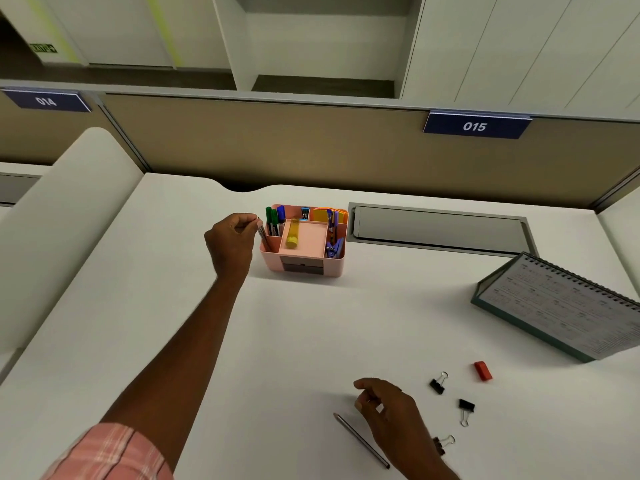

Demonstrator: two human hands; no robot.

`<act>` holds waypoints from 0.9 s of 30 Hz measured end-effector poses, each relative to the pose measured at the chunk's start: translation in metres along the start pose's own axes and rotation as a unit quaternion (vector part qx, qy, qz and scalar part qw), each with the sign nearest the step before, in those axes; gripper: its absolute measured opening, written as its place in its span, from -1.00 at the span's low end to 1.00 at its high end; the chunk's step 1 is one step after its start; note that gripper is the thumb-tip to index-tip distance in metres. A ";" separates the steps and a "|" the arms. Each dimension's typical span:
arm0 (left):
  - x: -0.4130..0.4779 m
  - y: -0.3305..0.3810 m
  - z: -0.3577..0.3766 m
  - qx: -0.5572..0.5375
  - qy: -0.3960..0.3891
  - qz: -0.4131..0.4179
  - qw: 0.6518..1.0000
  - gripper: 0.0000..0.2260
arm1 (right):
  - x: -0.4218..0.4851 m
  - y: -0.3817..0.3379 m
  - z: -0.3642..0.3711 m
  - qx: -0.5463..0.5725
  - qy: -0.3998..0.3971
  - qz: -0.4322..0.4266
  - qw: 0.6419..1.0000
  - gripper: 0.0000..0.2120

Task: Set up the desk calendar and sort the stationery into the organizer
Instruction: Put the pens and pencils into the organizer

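A wide white desk fills most of my view, with a tan partition behind it. At the far right a spiral-bound desk calendar already stands propped open like a tent. In the middle, towards the back, sits a pink organizer. It holds green and blue markers at its back left and a yellow glue stick in its centre tray.

My left hand is just beside the organizer's left wall. Its grip pinches a small bundle of pencils between thumb and fingertips, and their lower ends dip into the front-left compartment. My right hand hovers low near the front edge, fingers loosely curled and holding nothing. It is just beside a loose pencil lying flat on the desk.

Three black binder clips and a red eraser lie scattered to its right.

The step in hand, I judge, is seating the bundle. I should hold it upright, lower it until the ends touch bottom, then release the pinch gently so nothing tips against the markers. The light organizer may slide if nudged sideways.
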State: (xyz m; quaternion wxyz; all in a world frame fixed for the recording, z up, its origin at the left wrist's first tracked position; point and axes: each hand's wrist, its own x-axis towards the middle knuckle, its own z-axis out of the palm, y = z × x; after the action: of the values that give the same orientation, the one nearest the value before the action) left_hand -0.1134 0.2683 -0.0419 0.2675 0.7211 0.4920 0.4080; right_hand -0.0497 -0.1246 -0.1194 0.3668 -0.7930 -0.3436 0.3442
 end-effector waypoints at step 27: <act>0.001 -0.021 0.010 -0.003 -0.031 -0.071 0.997 -0.61 | -0.025 0.029 0.029 -0.366 -0.090 -0.023 0.926 -0.52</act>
State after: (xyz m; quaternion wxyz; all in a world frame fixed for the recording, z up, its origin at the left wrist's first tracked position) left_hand -0.1149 0.2773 -0.0636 0.3138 0.6956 0.5322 0.3666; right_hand -0.0777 -0.1492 -0.1505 0.0262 -0.8294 -0.4959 0.2560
